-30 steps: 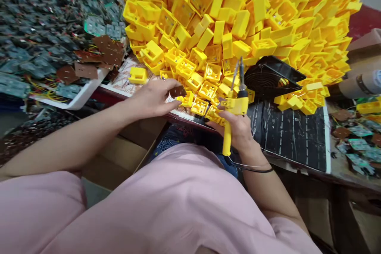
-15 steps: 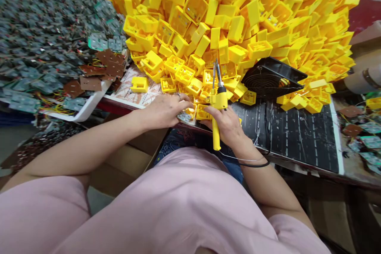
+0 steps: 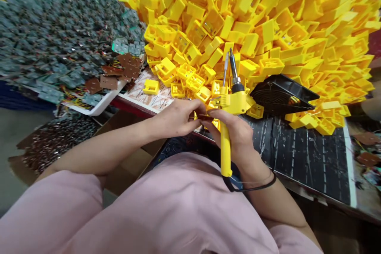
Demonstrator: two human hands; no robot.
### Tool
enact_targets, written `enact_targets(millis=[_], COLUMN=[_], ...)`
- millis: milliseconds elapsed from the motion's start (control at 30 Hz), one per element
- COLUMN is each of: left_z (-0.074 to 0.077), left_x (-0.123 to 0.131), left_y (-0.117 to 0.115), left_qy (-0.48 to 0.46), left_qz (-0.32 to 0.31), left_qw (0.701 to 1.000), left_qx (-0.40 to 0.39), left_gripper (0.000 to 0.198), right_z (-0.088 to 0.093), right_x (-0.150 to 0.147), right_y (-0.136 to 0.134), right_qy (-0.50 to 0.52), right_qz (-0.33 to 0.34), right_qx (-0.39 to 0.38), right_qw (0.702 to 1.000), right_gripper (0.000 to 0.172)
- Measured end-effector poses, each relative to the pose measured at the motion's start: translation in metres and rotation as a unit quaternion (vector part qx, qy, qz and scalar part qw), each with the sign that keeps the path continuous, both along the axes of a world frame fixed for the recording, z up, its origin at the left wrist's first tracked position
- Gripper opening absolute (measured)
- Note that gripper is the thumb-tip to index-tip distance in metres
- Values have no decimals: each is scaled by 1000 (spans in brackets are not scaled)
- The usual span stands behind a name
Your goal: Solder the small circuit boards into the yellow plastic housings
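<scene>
In the head view, my left hand (image 3: pixel 177 117) pinches the edge of a small brown circuit board (image 3: pixel 205 117), partly hidden by the fingers. My right hand (image 3: pixel 238 131) is closed around a yellow soldering gun (image 3: pixel 233 103), whose handle points down toward my body. The metal tip and a thin feed tube of the gun point away from me. The right thumb and a finger also meet the board's other end. Yellow plastic housings (image 3: pixel 195 82) lie just beyond both hands.
A tall heap of yellow housings fills the back of the bench. Green circuit boards (image 3: pixel 71 31) with wires are piled at left beside a white tray rim (image 3: pixel 108 97). A black fan (image 3: pixel 279 95) stands right of the gun, on a dark mat (image 3: pixel 309 154).
Both hands have come together, and a brown board now shows between their fingers. The soldering gun has shifted slightly right and down in view. The camera view has also shifted.
</scene>
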State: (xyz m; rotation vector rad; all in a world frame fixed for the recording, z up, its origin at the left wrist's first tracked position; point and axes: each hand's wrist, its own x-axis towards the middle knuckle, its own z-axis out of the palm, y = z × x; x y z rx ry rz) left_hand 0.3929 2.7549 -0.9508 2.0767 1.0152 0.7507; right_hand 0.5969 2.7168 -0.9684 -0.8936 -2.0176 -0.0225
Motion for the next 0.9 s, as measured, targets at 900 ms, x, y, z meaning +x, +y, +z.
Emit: enact_targets(millis=[900], left_z=[-16], left_x=[14], left_y=[-24], left_qy=[-307], left_qz=[90], left_qw=[891], left_qx=[-324], left_gripper=[39], right_z=[-9], right_x=[2], right_y=[-9], right_qy=[126], right_qz=[31], right_qx=[-75], right_qw=[989], right_gripper=[52])
